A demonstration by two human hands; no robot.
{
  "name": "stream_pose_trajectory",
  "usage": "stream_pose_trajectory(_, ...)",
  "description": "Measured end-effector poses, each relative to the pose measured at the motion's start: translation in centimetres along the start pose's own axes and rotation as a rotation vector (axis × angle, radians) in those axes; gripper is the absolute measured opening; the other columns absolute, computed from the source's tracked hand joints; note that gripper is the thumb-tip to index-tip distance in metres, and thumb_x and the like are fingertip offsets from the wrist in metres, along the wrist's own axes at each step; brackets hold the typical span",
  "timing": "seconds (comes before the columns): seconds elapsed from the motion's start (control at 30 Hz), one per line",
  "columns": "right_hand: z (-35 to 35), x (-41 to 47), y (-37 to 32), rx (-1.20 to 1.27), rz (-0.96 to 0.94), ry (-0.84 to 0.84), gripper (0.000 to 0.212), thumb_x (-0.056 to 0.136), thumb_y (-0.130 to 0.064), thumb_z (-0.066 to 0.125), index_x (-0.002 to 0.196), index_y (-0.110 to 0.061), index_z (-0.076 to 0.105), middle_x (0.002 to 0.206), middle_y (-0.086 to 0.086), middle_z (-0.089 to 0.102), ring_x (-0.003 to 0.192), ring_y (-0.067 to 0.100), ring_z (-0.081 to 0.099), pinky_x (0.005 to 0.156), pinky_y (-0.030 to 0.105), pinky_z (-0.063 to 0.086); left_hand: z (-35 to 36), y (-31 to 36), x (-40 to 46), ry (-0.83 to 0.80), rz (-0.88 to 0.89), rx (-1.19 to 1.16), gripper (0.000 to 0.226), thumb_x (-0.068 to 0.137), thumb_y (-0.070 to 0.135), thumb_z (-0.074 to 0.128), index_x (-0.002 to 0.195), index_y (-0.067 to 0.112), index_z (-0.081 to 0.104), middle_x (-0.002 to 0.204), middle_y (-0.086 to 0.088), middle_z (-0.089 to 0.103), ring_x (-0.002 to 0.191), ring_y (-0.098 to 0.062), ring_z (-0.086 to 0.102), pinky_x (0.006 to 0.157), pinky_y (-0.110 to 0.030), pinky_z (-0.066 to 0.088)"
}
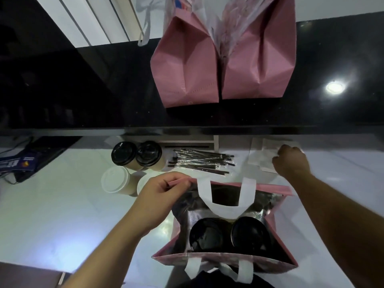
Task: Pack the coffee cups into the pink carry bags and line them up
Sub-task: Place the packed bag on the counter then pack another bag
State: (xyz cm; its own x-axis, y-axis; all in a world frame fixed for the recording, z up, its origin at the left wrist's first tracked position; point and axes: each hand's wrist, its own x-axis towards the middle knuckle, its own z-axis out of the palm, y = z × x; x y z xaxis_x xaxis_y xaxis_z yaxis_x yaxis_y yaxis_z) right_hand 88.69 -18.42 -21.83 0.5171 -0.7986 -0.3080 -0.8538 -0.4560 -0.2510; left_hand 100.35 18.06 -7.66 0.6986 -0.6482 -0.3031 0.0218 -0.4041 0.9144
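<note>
Two black-lidded cups (229,234) were seen standing inside the open bag (278,231) between the hands. Its far rim was pinched by the left hand (160,196), while the right hand (291,161) was curled over napkins (261,152), though whether they were pinched could not be told. Four more cups (135,156) stood on the desk (62,204) just beyond the left hand. The bag was judged soft and floppy, best lifted by its handles; the cups light but spillable, best gripped round the wall below the lid.

Two cups (228,233) inside bag (278,225), straws (201,161) behind
</note>
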Motion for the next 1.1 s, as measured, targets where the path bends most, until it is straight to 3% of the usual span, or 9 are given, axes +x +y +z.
stream_pose_trajectory(0.1, -0.1, 0.4, 1.2, 0.093, 0.012, 0.043, 0.025, 0.095, -0.011, 0.055, 0.116, -0.004, 0.068, 0.108, 0.023, 0.07, 0.091, 0.038, 0.063, 0.078, 0.034, 0.049, 0.0, 0.1, -0.1, 0.002, 0.003, 0.005, 0.02, 0.09, 0.048, 0.064, 0.096, 0.04, 0.082, 0.101, 0.01, 0.08, 0.096, -0.008, 0.075, 0.077, -0.012, 0.053)
stream_pose_trajectory(0.27, -0.6, 1.1, 3.0, 0.262, 0.086, 0.068, 0.025, 0.098, -0.019, 0.058, 0.117, -0.007, 0.071, 0.112, 0.021, 0.071, 0.097, 0.04, 0.065, 0.089, 0.042, 0.053, 0.0, 0.1, 0.0, 0.009, 0.002, 0.003, 0.02, 0.094, 0.039, 0.063, 0.1, 0.039, 0.082, 0.103, 0.009, 0.08, 0.097, -0.009, 0.075, 0.077, -0.012, 0.054)
stream_pose_trajectory(0.47, -0.5, 1.1, 3.6, 0.365, 0.125, 0.055, 0.025, 0.102, -0.02, 0.054, 0.119, -0.007, 0.065, 0.11, 0.02, 0.068, 0.095, 0.038, 0.061, 0.09, 0.046, 0.053, -0.1, 0.0, 0.3, 0.008, 0.007, 0.009, 0.025, 0.103, 0.022, 0.064, 0.099, 0.038, 0.083, 0.101, 0.008, 0.081, 0.096, -0.01, 0.076, 0.076, -0.014, 0.055)
stream_pose_trajectory(0.53, -0.7, 0.8, 3.5, 0.364, 0.137, 0.071, 0.024, 0.103, -0.02, 0.05, 0.119, -0.005, 0.061, 0.11, 0.022, 0.066, 0.1, 0.042, 0.062, 0.09, 0.048, 0.052, 0.0, 0.1, 0.4, 0.014, 0.01, 0.001, 0.02, 0.1, 0.027, 0.065, 0.099, 0.036, 0.083, 0.1, 0.007, 0.081, 0.095, -0.01, 0.076, 0.076, -0.014, 0.054)
stream_pose_trajectory(0.67, -2.2, -0.8, 3.6, 0.457, 0.159, 0.218, 0.027, 0.106, -0.032, 0.042, 0.096, -0.012, 0.058, 0.09, 0.017, 0.065, 0.082, 0.036, 0.064, 0.075, 0.044, 0.052, 0.0, -0.1, 0.5, 0.02, 0.014, -0.01, 0.019, 0.094, 0.037, 0.065, 0.1, 0.038, 0.083, 0.101, 0.007, 0.081, 0.096, -0.01, 0.076, 0.075, -0.02, 0.057)
stream_pose_trajectory(0.8, -4.0, -4.7, 3.8, 0.726, 0.157, 0.282, 0.022, 0.103, -0.024, 0.042, 0.111, -0.014, 0.059, 0.099, 0.008, 0.062, 0.084, 0.025, 0.058, 0.085, 0.049, 0.052, -0.1, -0.5, 0.7, 0.032, 0.018, -0.015, 0.02, 0.099, 0.029, 0.066, 0.1, 0.039, 0.083, 0.102, 0.007, 0.081, 0.099, -0.013, 0.076, 0.084, -0.029, 0.057)
stream_pose_trajectory(0.93, -5.8, -10.7, 4.1, 0.979, 0.179, 0.2, 0.019, 0.1, -0.018, 0.046, 0.107, -0.023, 0.063, 0.101, 0.0, 0.066, 0.094, 0.024, 0.063, 0.093, 0.052, 0.054, 0.1, -0.4, 0.6, 0.041, 0.026, -0.003, 0.024, 0.102, 0.026, 0.065, 0.098, 0.043, 0.082, 0.099, 0.01, 0.081, 0.094, -0.01, 0.077, 0.067, -0.018, 0.058)
stream_pose_trajectory(1.03, -7.0, -15.7, 4.7, 0.899, 0.129, 0.221, 0.028, 0.098, -0.009, 0.054, 0.092, -0.032, 0.066, 0.095, -0.013, 0.067, 0.084, 0.012, 0.062, 0.081, 0.044, 0.058, 0.2, -0.4, 0.5, 0.072, 0.062, 0.051, 0.021, 0.101, 0.033, 0.065, 0.1, 0.047, 0.081, 0.098, 0.014, 0.08, 0.092, -0.006, 0.076, 0.066, -0.02, 0.058)
stream_pose_trajectory(1.1, -8.1, -18.6, 4.6, 0.72, 0.04, 0.259, 0.026, 0.098, -0.015, 0.062, 0.091, -0.04, 0.066, 0.092, -0.02, 0.068, 0.082, 0.009, 0.064, 0.063, 0.024, 0.054, 0.4, -0.4, 0.3, 0.087, 0.077, 0.055, 0.018, 0.098, 0.038, 0.065, 0.1, 0.048, 0.08, 0.097, 0.015, 0.08, 0.092, -0.007, 0.076, 0.07, -0.025, 0.058)
